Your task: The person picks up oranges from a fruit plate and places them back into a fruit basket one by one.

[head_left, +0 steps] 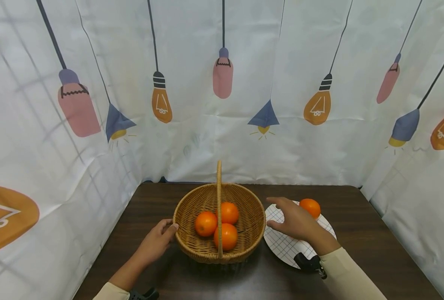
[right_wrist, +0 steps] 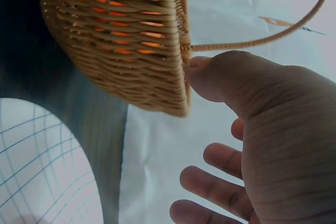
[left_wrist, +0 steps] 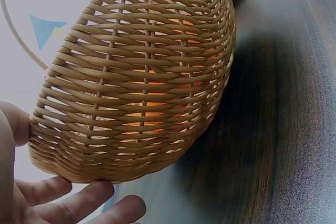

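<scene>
A wicker basket [head_left: 253, 216] with a tall arched handle stands mid-table with three oranges [head_left: 205, 223] inside. At its left side my left hand [head_left: 157, 243] holds the rim, the thumb at the edge and the fingers against the outer weave [left_wrist: 131, 82]. On the right, my right hand [head_left: 298, 221] hovers between basket and plate, fingers apart and nothing in its grasp. Its thumb [right_wrist: 215, 80] appears close to the basket rim in the right wrist view; whether they touch I cannot tell. Beyond that hand another orange [head_left: 310, 207] sits on a white plate [head_left: 282, 246] with a grid pattern, partly hidden by the hand.
The dark wooden table [head_left: 372, 250] reaches back to a white curtain [head_left: 192, 146] printed with hanging lamps, which also encloses both sides. Black wrist devices [head_left: 310, 263] are strapped at both sleeves.
</scene>
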